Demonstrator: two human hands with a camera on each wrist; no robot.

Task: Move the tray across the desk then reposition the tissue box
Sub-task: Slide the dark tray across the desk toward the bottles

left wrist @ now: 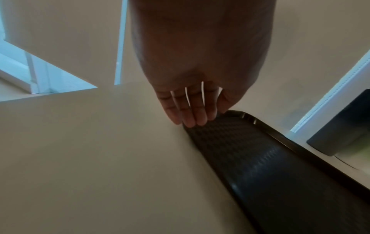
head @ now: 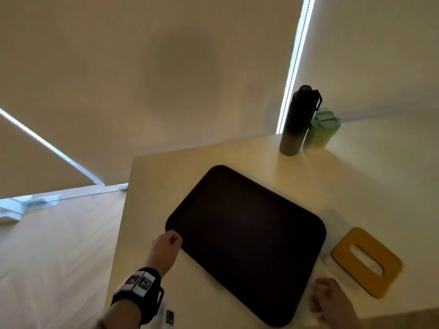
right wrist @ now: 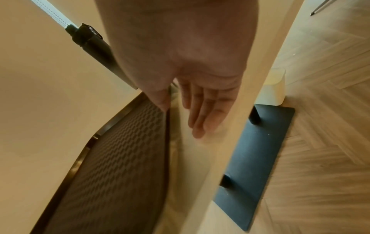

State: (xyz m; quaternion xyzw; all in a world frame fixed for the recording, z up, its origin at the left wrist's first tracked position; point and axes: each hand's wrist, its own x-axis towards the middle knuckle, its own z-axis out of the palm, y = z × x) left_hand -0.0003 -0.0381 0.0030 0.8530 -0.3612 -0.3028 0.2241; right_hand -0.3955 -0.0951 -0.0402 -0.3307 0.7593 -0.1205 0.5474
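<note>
Dark, textured plastic forms the tray (head: 247, 243), which lies flat at the centre of the head view on the pale desk (head: 356, 181). The left hand (head: 166, 245) meets the tray's lower-left corner; in the left wrist view its fingers (left wrist: 190, 110) are nearly straight and close together, tips touching the rim. The right hand (head: 329, 299), at the lower right of the frame, lies beside the tray's near-right edge with fingers (right wrist: 204, 114) extended and loosely spread, holding nothing. The yellow-lidded tissue box (head: 367, 261) sits just right of the tray. A black bottle (head: 297, 122) and a green cup (head: 320, 129) stand upright in the upper right.
</note>
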